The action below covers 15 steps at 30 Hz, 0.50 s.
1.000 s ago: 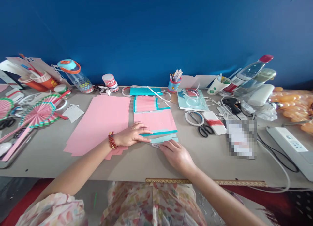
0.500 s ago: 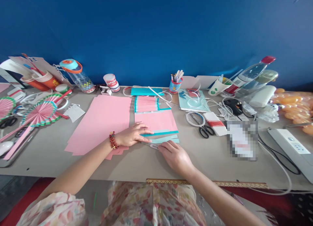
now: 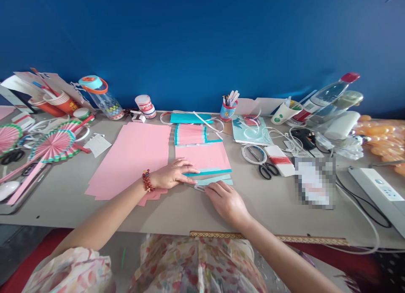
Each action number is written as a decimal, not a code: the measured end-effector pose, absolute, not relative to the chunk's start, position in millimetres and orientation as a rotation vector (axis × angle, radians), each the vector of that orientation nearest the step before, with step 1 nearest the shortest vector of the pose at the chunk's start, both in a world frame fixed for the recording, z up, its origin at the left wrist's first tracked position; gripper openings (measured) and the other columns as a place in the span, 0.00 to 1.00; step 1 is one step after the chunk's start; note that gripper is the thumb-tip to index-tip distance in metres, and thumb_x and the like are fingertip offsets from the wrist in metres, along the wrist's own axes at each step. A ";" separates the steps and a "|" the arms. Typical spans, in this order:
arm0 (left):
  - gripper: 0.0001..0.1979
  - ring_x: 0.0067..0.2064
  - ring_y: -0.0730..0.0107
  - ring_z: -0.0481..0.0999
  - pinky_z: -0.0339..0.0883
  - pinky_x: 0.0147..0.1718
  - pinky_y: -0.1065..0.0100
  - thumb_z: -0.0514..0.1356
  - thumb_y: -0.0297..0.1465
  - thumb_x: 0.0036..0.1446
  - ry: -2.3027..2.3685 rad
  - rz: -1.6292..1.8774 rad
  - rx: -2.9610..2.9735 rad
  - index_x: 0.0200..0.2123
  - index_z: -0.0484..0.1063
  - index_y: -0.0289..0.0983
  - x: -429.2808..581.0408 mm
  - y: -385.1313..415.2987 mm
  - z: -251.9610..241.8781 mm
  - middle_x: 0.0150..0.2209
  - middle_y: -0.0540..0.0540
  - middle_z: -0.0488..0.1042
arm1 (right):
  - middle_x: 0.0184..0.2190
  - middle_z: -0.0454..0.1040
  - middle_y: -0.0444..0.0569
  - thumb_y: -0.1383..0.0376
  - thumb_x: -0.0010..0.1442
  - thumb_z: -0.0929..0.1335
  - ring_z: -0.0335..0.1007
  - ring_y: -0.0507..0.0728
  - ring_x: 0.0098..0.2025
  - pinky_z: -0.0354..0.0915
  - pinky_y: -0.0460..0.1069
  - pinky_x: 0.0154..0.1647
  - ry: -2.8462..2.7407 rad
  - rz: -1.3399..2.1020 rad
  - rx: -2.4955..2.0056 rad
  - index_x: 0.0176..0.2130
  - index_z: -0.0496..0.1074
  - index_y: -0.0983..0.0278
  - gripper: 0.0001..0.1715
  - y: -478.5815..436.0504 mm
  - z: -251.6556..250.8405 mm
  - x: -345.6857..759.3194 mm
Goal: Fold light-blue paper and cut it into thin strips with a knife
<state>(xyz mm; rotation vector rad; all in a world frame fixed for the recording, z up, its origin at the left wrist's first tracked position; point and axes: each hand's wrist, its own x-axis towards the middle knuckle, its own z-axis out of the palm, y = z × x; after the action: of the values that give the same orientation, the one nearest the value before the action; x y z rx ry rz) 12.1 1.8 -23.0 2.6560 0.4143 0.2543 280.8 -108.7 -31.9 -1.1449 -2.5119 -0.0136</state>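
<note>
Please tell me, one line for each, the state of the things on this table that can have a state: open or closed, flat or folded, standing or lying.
Left hand: flat, pressing the pink sheet with teal edge strip.
Right hand: fingers curled on a small clear tool; grip unclear.
Large pink paper sheets: flat, stacked.
Pleated pink paper: folded.
Black-handled scissors: lying, closed.
Round pink paper fan: spread open.
Clear plastic bottle with red cap: capped, leaning.

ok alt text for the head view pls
Two bare hands work on a pink sheet with teal strips: the left hand presses it flat, the right hand holds a small tool, too blurred to identify, at its near edge. Paper fans, scissors and bottles clutter the table.
</note>
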 end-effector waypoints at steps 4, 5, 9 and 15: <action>0.26 0.66 0.58 0.57 0.43 0.66 0.44 0.51 0.24 0.65 0.422 0.217 2.644 0.59 0.66 0.60 12.0 1.8 -21.9 0.64 0.54 0.64 | 0.40 0.75 0.52 0.71 0.68 0.62 0.67 0.58 0.41 0.68 0.53 0.43 -2.505 -0.001 -1.142 0.47 0.74 0.64 0.14 -108.0 -32.1 280.2; 0.26 0.66 0.58 0.57 0.43 0.66 0.44 0.52 0.25 0.65 0.427 0.214 2.643 0.59 0.67 0.60 12.0 1.5 -21.9 0.64 0.54 0.64 | 0.40 0.76 0.52 0.71 0.68 0.62 0.67 0.58 0.41 0.68 0.53 0.43 -2.505 0.003 -1.139 0.47 0.74 0.64 0.13 -108.0 -32.1 280.1; 0.24 0.66 0.58 0.57 0.43 0.66 0.44 0.52 0.27 0.66 0.430 0.236 2.651 0.59 0.68 0.59 12.2 0.8 -23.0 0.64 0.53 0.65 | 0.41 0.75 0.52 0.71 0.68 0.62 0.67 0.58 0.42 0.67 0.53 0.43 -2.520 0.008 -1.124 0.47 0.74 0.65 0.13 -109.1 -32.6 279.7; 0.24 0.65 0.58 0.58 0.42 0.66 0.45 0.53 0.25 0.65 0.420 0.235 2.654 0.59 0.68 0.57 11.6 1.2 -24.3 0.64 0.52 0.65 | 0.41 0.76 0.52 0.71 0.68 0.62 0.66 0.59 0.41 0.67 0.53 0.42 -2.523 -0.021 -1.138 0.47 0.73 0.65 0.13 -109.7 -32.1 278.5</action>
<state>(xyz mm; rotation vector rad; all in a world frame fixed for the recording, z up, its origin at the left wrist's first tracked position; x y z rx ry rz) 11.6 1.2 -24.3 2.6539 0.4201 0.2346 278.5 -109.7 -32.1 -1.1382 -2.5228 -0.0210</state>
